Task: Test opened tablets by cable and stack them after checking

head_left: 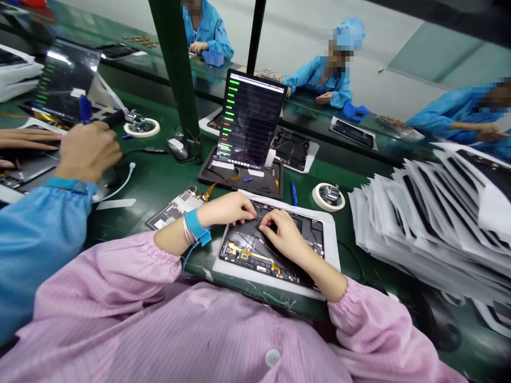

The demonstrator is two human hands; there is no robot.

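— What are those two hands working on?
— An open tablet (247, 250), its back cover off. It is lying flat at the near edge of the green bench (159, 181), right in front of the person. Its inside is showing black, with dark plates and a gold ribbon cable running along the near-left part.
— And the fingers?
— The left hand (231, 208) is reaching in from the left, fingers bent and bunched together. The tips are pressing down near the tablet's far edge, about the middle. The right hand (285, 234) is lying across the tablet, fingers curled, tips almost touching the left ones at the same spot. Whether they are pinching some small part there, I cannot tell. A blue wrist strap (196, 224) is sitting on the left wrist.
— Is the tablet resting in anything?
— Yes, a white tray (331, 239) is holding it, its rim showing all round. Just behind, a black tray (239, 183) is carrying a standing tablet (249, 119), its screen glowing with green and red lines, plus an orange ribbon and a few small bits. To the right, a tape ring (316, 199) is holding little metal pieces, and a blue pen (294, 192) is lying beside it.
— Anything else close by?
— A stack of white sleeves (431, 213) is fanning out on the right. On the left, a co-worker's hand (88, 151) is gripping a dark tool.
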